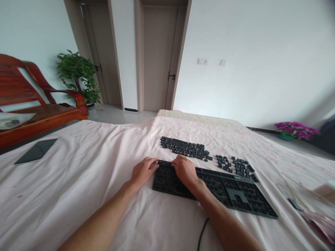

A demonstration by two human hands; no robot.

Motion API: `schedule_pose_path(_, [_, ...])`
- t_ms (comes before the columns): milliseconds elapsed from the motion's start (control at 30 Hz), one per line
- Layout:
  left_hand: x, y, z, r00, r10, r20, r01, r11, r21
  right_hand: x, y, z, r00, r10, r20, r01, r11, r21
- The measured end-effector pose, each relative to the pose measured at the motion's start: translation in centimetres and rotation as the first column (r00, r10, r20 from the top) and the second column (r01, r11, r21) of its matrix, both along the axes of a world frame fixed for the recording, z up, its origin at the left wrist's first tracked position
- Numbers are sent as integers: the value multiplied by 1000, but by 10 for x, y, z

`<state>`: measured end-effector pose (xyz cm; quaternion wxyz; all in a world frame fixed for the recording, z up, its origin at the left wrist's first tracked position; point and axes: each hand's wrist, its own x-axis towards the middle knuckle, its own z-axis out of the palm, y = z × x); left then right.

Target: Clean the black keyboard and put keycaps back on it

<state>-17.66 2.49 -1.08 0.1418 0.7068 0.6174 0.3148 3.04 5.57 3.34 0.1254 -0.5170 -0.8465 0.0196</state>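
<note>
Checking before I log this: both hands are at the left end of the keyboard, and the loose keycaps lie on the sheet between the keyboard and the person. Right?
No. The head view shows the keycaps on the sheet beyond the keyboard, on its far side. The left hand and right hand are at its left end.

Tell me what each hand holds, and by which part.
Left hand touches the keyboard's far-left corner; right hand lies on its left rows. Whether either grips cannot be told.
</note>
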Motion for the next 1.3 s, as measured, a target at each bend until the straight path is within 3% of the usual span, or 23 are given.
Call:
schedule_pose_path(433, [-2,1,-3,1000,-11,0,11,1000,3,-6,-11,-3,973,46,227,-74,991,116])
schedule_pose_path(800, [-1,2,-4,1000,2,-17,-2,1000,0,-20,-28,-2,935,9,355,-57,991,125])
schedule_pose_path(933, [-1,0,-1,1000,-4,-12,4,1000,-2,-17,-28,-2,946,22,324,-58,993,102])
schedule_pose_path(1067, [0,0,-1,1000,5,-16,-5,1000,-9,-4,-21,-2,983,29,183,-44,996,75])
schedule_pose_path(1167, [0,2,-3,1000,2,-16,-2,1000,-3,11,-3,1,999,32,23,-32,999,-1])
schedule_pose_path(1300, [-1,2,-4,1000,-3,-1,3,1000,15,19,27,3,996,-67,-63,69,997,27])
